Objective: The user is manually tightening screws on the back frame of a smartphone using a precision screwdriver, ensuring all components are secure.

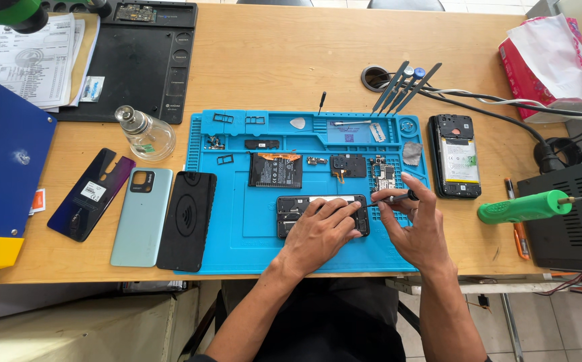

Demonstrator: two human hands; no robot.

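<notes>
An opened black phone (291, 209) lies on the blue repair mat (237, 241), back cover off. My left hand (321, 231) rests on its right half and presses it down. My right hand (415, 224) grips a small black screwdriver (393, 198) whose tip points left at the phone's right end. Just beyond the phone on the mat lie a black battery (275, 170), a black camera frame part (348, 165), a small circuit board (383, 175) and a few tiny parts.
A mint back cover (141, 214), a black panel (187, 220) and a dark purple cover (92, 193) lie left. A glass bottle (145, 132) stands behind them. Another opened phone (456, 155), a green-handled soldering iron (522, 206), tweezers (405, 86), cables and a tissue pack (549, 64) are at right.
</notes>
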